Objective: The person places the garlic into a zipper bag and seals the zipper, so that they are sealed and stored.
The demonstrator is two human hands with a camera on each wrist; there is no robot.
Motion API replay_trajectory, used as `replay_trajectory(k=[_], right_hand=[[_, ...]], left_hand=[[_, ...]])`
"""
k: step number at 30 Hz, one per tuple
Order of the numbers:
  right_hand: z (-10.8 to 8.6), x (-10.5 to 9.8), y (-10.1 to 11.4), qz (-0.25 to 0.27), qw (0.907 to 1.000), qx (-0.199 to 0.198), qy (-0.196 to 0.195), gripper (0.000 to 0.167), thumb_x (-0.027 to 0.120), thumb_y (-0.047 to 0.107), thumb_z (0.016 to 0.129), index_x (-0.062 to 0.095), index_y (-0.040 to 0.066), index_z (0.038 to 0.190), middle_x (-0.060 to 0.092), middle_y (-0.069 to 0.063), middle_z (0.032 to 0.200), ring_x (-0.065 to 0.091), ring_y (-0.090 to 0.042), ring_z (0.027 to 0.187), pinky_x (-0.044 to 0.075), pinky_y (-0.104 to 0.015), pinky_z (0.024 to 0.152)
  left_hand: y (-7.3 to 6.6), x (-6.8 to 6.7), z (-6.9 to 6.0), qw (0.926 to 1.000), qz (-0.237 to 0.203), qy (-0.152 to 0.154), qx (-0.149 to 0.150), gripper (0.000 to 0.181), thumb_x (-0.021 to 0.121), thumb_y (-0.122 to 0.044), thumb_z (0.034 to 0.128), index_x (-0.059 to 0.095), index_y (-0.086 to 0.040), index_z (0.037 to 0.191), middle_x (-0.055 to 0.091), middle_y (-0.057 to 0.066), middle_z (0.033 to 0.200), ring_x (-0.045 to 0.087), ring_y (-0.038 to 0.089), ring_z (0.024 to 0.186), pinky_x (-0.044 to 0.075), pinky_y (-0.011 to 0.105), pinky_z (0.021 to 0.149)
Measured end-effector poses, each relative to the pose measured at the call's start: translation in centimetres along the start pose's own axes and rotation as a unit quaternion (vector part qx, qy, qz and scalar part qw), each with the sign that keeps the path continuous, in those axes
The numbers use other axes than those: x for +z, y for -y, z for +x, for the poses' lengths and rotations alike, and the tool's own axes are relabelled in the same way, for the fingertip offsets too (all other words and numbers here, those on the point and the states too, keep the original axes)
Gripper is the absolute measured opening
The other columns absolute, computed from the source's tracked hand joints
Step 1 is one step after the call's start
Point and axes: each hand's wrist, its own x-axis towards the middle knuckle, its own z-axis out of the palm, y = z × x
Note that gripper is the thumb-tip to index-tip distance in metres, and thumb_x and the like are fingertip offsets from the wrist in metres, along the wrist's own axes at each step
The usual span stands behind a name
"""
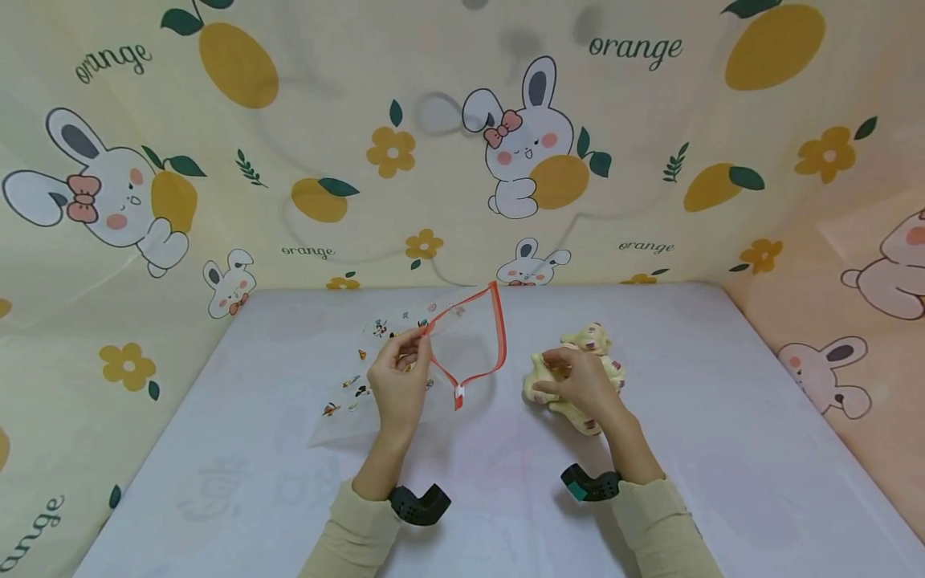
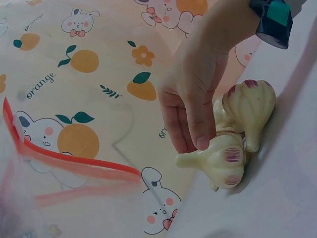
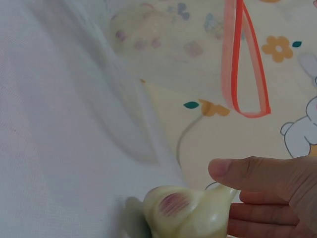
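Note:
My left hand [image 1: 397, 381] pinches the rim of a clear zip bag [image 1: 347, 413] printed with small colourful pictures. Its red zip edge [image 1: 500, 329] spreads into a wide loop, and a white slider [image 1: 459, 392] sits at the near corner. To the right, several cream garlic bulbs with purple patches lie clustered on the table. My right hand [image 1: 584, 381] grips one garlic bulb [image 1: 536, 385] at the cluster's left side. In the right wrist view, the thumb [image 3: 247, 171] lies over that bulb's stem, with the other fingers behind it.
A white cloth covers the table [image 1: 506, 506]. Behind and at both sides stands a cream curtain [image 1: 448, 48] with rabbits and oranges. Another garlic bulb [image 1: 588, 339] lies at the cluster's far side, and one more [image 1: 578, 421] at its near side.

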Motion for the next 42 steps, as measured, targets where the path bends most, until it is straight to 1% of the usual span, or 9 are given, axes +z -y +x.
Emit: replay_trajectory(k=[9,16,20,24,27,32,35,39,42], right_hand=[[0.0,0.3,0.0,-0.016,0.9998,0.005,0.003,0.05,0.081,0.017,0.077,0.063,-0.005,0.119,0.067,-0.022,0.117,0.062,-0.033,0.105,0.053,-0.048,0.093],[-0.1,0.7,0.5,-0.024,0.999,0.027,0.026,0.056,0.082,0.02,0.075,0.062,-0.001,0.123,0.062,-0.021,0.127,0.058,-0.034,0.116,0.049,-0.049,0.099],[-0.1,0.9,0.8,-0.032,0.998,0.043,0.034,0.059,0.083,0.019,0.074,0.061,0.001,0.126,0.062,-0.019,0.128,0.057,-0.034,0.118,0.048,-0.049,0.1],[0.0,1.0,0.8,-0.039,0.9979,0.04,0.034,0.061,0.083,0.018,0.073,0.06,0.001,0.127,0.062,-0.02,0.129,0.057,-0.035,0.119,0.047,-0.051,0.101],[-0.1,1.2,0.6,-0.037,0.998,0.035,0.036,0.062,0.084,0.017,0.072,0.06,0.001,0.127,0.062,-0.019,0.131,0.056,-0.036,0.121,0.046,-0.051,0.103],[-0.1,1.3,0.4,-0.031,0.9982,0.028,0.043,0.06,0.084,0.014,0.072,0.06,0.0,0.126,0.062,-0.019,0.131,0.058,-0.034,0.12,0.048,-0.049,0.102],[-0.1,1.4,0.3,-0.031,0.9983,0.022,0.044,0.058,0.083,0.014,0.073,0.061,0.0,0.125,0.061,-0.02,0.131,0.058,-0.035,0.119,0.049,-0.049,0.101],[0.0,1.4,0.3,-0.03,0.9983,0.02,0.045,0.055,0.083,0.014,0.073,0.063,0.0,0.123,0.061,-0.021,0.132,0.057,-0.036,0.12,0.048,-0.05,0.101],[0.0,1.3,0.3,-0.027,0.9983,0.022,0.046,0.055,0.083,0.014,0.073,0.063,0.0,0.122,0.06,-0.021,0.132,0.057,-0.036,0.12,0.048,-0.05,0.101]], left_hand=[[0.1,0.0,0.0,1.0,0.002,-0.002,-0.004,0.018,0.065,-0.004,0.0893,0.069,0.006,0.104,0.067,0.025,0.091,0.058,-0.002,0.079,0.052,0.006,0.07],[-0.2,0.1,0.1,0.9998,0.011,-0.003,-0.018,0.019,0.064,0.001,0.0885,0.068,0.011,0.104,0.066,0.029,0.092,0.057,0.0,0.079,0.05,0.005,0.069],[-1.6,-0.1,0.0,0.9997,0.009,0.001,-0.023,0.018,0.062,0.004,0.0879,0.066,0.014,0.103,0.066,0.031,0.091,0.057,0.0,0.078,0.051,0.005,0.069],[-3.3,-0.2,-0.1,0.9998,0.008,0.003,-0.019,0.018,0.062,0.005,0.0876,0.066,0.015,0.102,0.065,0.031,0.09,0.056,-0.002,0.077,0.051,0.006,0.069],[-3.5,-0.2,-0.2,0.9999,0.009,0.002,-0.014,0.018,0.062,0.005,0.0877,0.066,0.015,0.102,0.065,0.031,0.089,0.056,-0.003,0.077,0.051,0.006,0.069],[-3.4,-0.2,-0.2,0.9997,0.011,0.004,-0.02,0.018,0.062,0.006,0.0875,0.066,0.015,0.102,0.065,0.031,0.09,0.056,-0.001,0.077,0.051,0.006,0.07],[-2.4,-0.1,0.0,0.9995,0.01,0.004,-0.03,0.018,0.062,0.005,0.0876,0.066,0.015,0.103,0.065,0.032,0.091,0.056,0.001,0.078,0.05,0.005,0.069],[-0.7,0.0,0.1,0.9994,0.014,-0.001,-0.032,0.019,0.063,0.003,0.0881,0.066,0.013,0.104,0.066,0.031,0.093,0.056,-0.001,0.078,0.05,0.004,0.069],[-0.2,0.1,0.1,0.9994,0.016,-0.005,-0.029,0.019,0.065,0.0,0.0884,0.068,0.009,0.104,0.067,0.027,0.093,0.056,-0.001,0.078,0.05,0.004,0.069]])
